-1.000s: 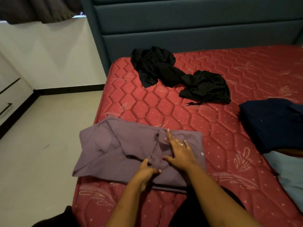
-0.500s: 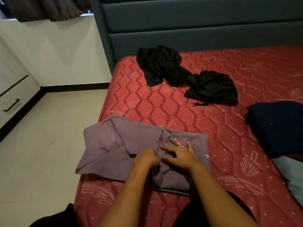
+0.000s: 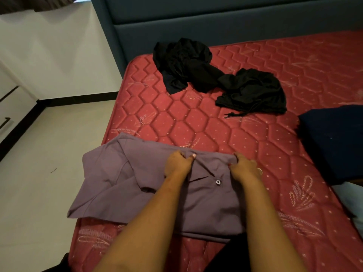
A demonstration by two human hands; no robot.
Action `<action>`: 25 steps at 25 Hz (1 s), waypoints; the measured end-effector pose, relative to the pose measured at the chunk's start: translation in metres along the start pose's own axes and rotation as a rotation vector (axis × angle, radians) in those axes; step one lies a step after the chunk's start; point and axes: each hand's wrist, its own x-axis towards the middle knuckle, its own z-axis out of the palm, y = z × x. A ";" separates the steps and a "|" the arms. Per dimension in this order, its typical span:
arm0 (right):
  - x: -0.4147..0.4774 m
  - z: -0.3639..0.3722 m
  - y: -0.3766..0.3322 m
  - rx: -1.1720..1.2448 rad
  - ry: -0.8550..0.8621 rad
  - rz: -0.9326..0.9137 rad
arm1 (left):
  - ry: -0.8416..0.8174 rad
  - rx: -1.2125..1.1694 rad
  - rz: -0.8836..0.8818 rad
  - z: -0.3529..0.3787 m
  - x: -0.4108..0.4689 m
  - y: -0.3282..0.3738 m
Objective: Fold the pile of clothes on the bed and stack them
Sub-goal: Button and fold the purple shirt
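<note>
Both grips sit farther up than before, left grip (image 3: 177, 162) and right grip (image 3: 244, 166) pinching the far edge of purple shirt (image 3: 121, 173), half-folded on the bed (image 3: 176, 118); black clothes (image 3: 206, 75) beyond them look unfolded, navy stack (image 3: 334, 138) to their right looks done.

Bedroom corner, dim warm light. Teal padded fabric headboard (image 3: 235, 22) with horizontal seams spans the top. Red quilted mattress (image 3: 196, 122), stitched in hexagons with pale leaf motifs, butts against it. Left of the bed: plain white wall (image 3: 59, 55), black skirting board (image 3: 78, 99) along its foot, pale smooth floor (image 3: 39, 193). White drawer unit (image 3: 11, 103) at far left edge, dark bar handle (image 3: 5, 122). Dark grey curtain (image 3: 29, 4) hangs top left.
</note>
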 end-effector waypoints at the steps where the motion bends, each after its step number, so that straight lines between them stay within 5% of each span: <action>1: -0.001 0.000 -0.002 0.007 -0.001 0.004 | 0.025 -0.060 -0.030 0.003 0.002 0.000; 6: 0.000 0.003 -0.001 0.044 0.089 -0.013 | 0.172 -0.442 -0.094 0.001 -0.004 0.006; 13: -0.009 -0.001 -0.005 0.032 0.013 0.030 | 0.267 0.149 0.170 -0.006 -0.011 -0.004; 19: -0.021 -0.007 -0.015 0.085 -0.041 0.032 | 0.194 0.007 0.306 -0.013 -0.026 -0.013; 21: -0.028 -0.008 -0.024 -0.018 0.151 -0.095 | 0.151 0.103 0.383 -0.013 -0.033 -0.018; 23: -0.033 -0.008 -0.036 0.028 0.310 -0.410 | 0.213 0.263 0.514 -0.015 -0.034 -0.020; 25: -0.041 -0.004 -0.047 0.088 0.060 -0.593 | 0.246 0.325 0.537 -0.020 -0.029 -0.016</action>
